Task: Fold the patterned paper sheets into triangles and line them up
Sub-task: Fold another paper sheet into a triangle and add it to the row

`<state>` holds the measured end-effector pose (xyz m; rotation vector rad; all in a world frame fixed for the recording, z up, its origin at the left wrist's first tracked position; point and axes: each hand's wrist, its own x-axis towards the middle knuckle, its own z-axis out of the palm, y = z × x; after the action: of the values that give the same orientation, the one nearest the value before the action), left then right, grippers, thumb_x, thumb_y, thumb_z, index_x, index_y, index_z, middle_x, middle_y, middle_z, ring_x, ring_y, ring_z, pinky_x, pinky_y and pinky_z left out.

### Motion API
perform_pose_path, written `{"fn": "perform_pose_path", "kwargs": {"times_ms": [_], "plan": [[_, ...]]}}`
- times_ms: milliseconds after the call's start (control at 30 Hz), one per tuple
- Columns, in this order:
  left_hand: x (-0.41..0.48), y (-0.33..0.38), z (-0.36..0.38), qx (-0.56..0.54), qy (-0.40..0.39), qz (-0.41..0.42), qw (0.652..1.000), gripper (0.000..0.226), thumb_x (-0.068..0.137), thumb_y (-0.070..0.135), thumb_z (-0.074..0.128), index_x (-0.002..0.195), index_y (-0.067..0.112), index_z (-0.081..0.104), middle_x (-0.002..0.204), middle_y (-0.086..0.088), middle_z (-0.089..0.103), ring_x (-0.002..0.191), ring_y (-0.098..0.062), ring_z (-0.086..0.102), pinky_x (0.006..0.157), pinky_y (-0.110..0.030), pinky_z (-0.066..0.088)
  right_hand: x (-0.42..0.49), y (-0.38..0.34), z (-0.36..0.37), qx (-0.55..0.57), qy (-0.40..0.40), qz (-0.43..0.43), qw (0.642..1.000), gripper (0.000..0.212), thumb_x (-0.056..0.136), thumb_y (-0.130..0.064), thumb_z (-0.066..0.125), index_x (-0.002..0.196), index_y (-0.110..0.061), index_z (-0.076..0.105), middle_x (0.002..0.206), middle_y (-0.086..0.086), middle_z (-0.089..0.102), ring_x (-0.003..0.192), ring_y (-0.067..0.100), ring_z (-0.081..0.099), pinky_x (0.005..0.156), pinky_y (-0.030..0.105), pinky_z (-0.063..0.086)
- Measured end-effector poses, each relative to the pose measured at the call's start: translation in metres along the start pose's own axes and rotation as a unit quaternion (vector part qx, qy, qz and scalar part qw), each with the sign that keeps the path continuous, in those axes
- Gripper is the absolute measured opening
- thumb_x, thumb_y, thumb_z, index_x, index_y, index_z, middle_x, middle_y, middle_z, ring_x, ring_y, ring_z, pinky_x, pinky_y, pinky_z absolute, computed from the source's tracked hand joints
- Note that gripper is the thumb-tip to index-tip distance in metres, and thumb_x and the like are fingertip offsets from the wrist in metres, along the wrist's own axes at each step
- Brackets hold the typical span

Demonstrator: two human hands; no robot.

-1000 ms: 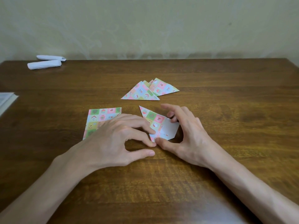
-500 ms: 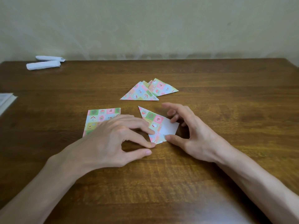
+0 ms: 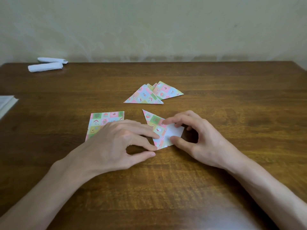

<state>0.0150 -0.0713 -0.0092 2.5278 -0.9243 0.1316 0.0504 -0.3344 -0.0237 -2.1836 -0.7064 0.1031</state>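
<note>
Wall (image 3: 166, 22): pale greenish-cream plaster, faintly mottled, darker stained band low down | Table (image 3: 240, 90): dark brown wood, grain running side to side, far edge at the wall | Light: soft, even, dull sheen on near tabletop

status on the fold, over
Left hand pressing the half-folded sheet at its left edge, right hand pressing its white flap. Beyond it folded triangles; flat sheet partly under left hand. Nothing blocking.
</note>
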Motion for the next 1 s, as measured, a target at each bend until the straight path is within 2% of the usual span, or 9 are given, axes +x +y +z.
{"fn": "perform_pose_path", "kwargs": {"times_ms": [100, 233, 400, 467, 533, 600, 700, 867, 1000], "plan": [[-0.001, 0.000, -0.002, -0.001, -0.009, -0.007, 1.000, 0.024, 0.092, 0.055, 0.067, 0.107, 0.040, 0.080, 0.127, 0.025, 0.068, 0.127, 0.009, 0.056, 0.106, -0.034, 0.052, -0.002, 0.000, 0.002, -0.021, 0.015, -0.011, 1.000, 0.036, 0.089, -0.028, 0.079, 0.121, -0.041, 0.069, 0.120, -0.019, 0.057, 0.120, 0.010, 0.057, 0.098, 0.021, 0.042], [0.001, 0.002, 0.002, -0.022, 0.029, -0.022, 0.999, 0.019, 0.095, 0.047, 0.067, 0.104, 0.034, 0.078, 0.120, 0.024, 0.067, 0.114, 0.002, 0.064, 0.094, -0.037, 0.056, -0.002, -0.001, 0.003, -0.083, 0.045, -0.028, 0.995, 0.028, 0.090, -0.033, 0.077, 0.117, -0.040, 0.072, 0.117, -0.021, 0.055, 0.118, 0.007, 0.055, 0.099, 0.013, 0.037], [0.004, 0.004, 0.005, -0.018, 0.068, -0.050, 0.996, 0.019, 0.092, 0.034, 0.075, 0.111, 0.032, 0.074, 0.118, 0.019, 0.060, 0.114, -0.008, 0.063, 0.088, -0.038, 0.055, -0.003, 0.001, 0.005, -0.120, 0.045, -0.052, 0.990, 0.031, 0.087, -0.049, 0.075, 0.115, -0.037, 0.073, 0.118, -0.018, 0.056, 0.116, 0.009, 0.053, 0.101, 0.038, 0.045], [0.005, 0.007, 0.007, -0.003, 0.092, -0.083, 0.992, 0.028, 0.090, 0.043, 0.074, 0.117, 0.035, 0.071, 0.117, 0.019, 0.058, 0.113, -0.007, 0.061, 0.088, -0.032, 0.052, -0.003, 0.000, 0.005, -0.127, 0.039, -0.050, 0.990, 0.037, 0.086, -0.058, 0.068, 0.117, -0.038, 0.072, 0.119, -0.018, 0.055, 0.116, 0.009, 0.052, 0.099, 0.043, 0.046], [0.006, 0.013, 0.010, 0.013, 0.098, -0.123, 0.987, 0.045, 0.087, 0.060, 0.068, 0.128, 0.041, 0.063, 0.122, 0.023, 0.053, 0.116, -0.001, 0.055, 0.088, -0.018, 0.041, -0.002, -0.001, 0.006, -0.136, 0.041, -0.051, 0.989, 0.044, 0.085, -0.062, 0.064, 0.121, -0.039, 0.070, 0.120, -0.018, 0.055, 0.116, 0.009, 0.052, 0.099, 0.043, 0.046], [0.007, 0.019, 0.017, 0.033, 0.085, -0.145, 0.985, 0.063, 0.085, 0.073, 0.060, 0.140, 0.044, 0.053, 0.132, 0.027, 0.047, 0.124, 0.005, 0.047, 0.091, -0.012, 0.033, -0.002, -0.002, 0.008, -0.136, 0.046, -0.051, 0.988, 0.048, 0.084, -0.061, 0.063, 0.126, -0.037, 0.066, 0.121, -0.017, 0.055, 0.117, 0.010, 0.052, 0.099, 0.043, 0.046], [0.010, 0.023, 0.025, 0.041, 0.075, -0.159, 0.984, 0.076, 0.084, 0.081, 0.052, 0.150, 0.044, 0.042, 0.142, 0.030, 0.041, 0.133, 0.006, 0.040, 0.100, -0.018, 0.031, -0.002, -0.002, 0.009, -0.122, 0.052, -0.052, 0.990, 0.045, 0.084, -0.058, 0.064, 0.123, -0.035, 0.063, 0.121, -0.016, 0.055, 0.117, 0.012, 0.053, 0.096, 0.043, 0.048], [0.012, 0.021, 0.023, 0.037, 0.069, -0.167, 0.983, 0.076, 0.081, 0.076, 0.060, 0.149, 0.046, 0.043, 0.141, 0.029, 0.046, 0.132, 0.006, 0.040, 0.100, -0.020, 0.032, -0.003, 0.000, 0.010, -0.111, 0.055, -0.054, 0.991, 0.029, 0.088, -0.053, 0.068, 0.110, -0.035, 0.064, 0.116, -0.017, 0.055, 0.112, 0.011, 0.053, 0.093, 0.044, 0.048], [0.013, 0.022, 0.021, 0.021, 0.059, -0.169, 0.984, 0.071, 0.083, 0.065, 0.066, 0.148, 0.047, 0.044, 0.137, 0.029, 0.045, 0.130, 0.005, 0.042, 0.104, -0.024, 0.038, -0.003, 0.002, 0.008, -0.106, 0.047, -0.055, 0.992, 0.018, 0.090, -0.040, 0.071, 0.107, -0.036, 0.069, 0.118, -0.019, 0.057, 0.118, 0.007, 0.052, 0.100, 0.040, 0.045]]}}
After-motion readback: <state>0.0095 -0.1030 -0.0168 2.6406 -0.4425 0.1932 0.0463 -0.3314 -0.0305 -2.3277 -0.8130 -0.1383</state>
